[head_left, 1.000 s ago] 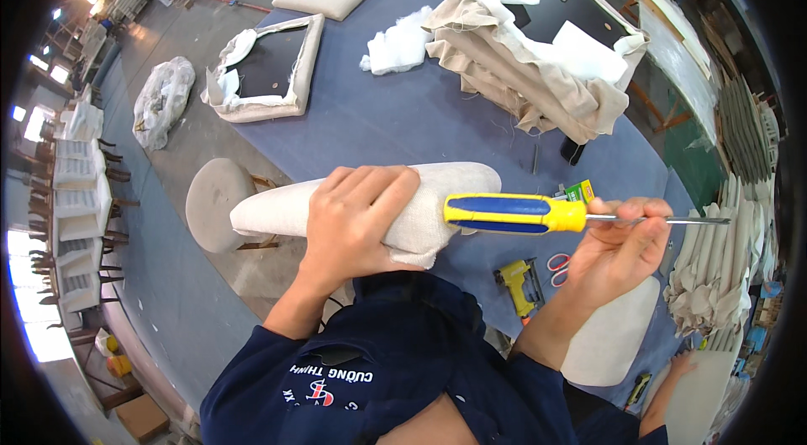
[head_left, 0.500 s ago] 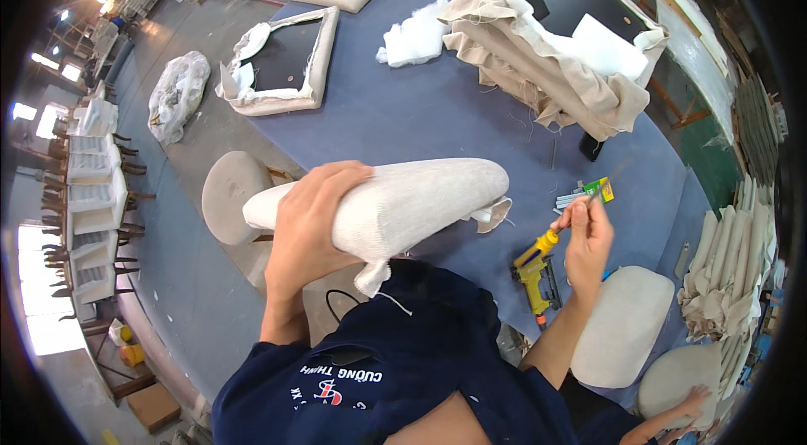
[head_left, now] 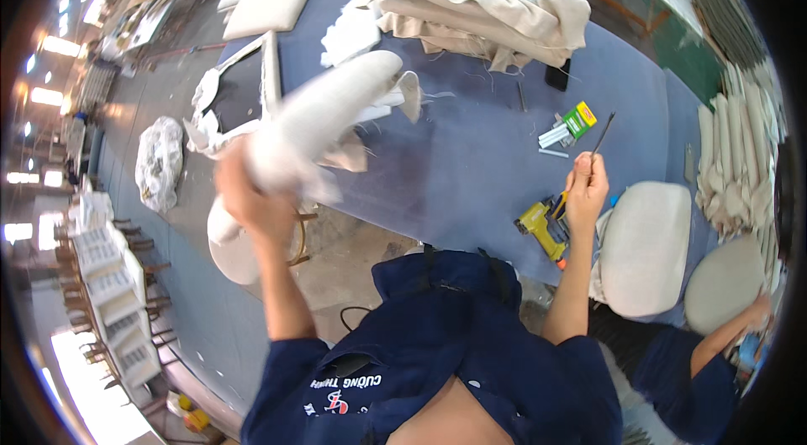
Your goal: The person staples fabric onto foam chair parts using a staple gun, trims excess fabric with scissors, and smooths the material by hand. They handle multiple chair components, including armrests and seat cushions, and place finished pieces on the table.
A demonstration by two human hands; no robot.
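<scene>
L hand [head_left: 252, 197] grips blurred cushion [head_left: 324, 113] lifted over blue surface [head_left: 471, 151], R hand [head_left: 586, 189] pinching screwdriver [head_left: 598, 138] near stapler [head_left: 545, 229]; prob. repositioning step, steady cushion next.

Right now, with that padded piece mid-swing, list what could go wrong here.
1. The left hand swings the white upholstered cushion fast enough to blur; it could slip or hit the framed panel.
2. The right hand holds a screwdriver tip-up beside the yellow staple gun at the table edge; either might get knocked off.
</scene>
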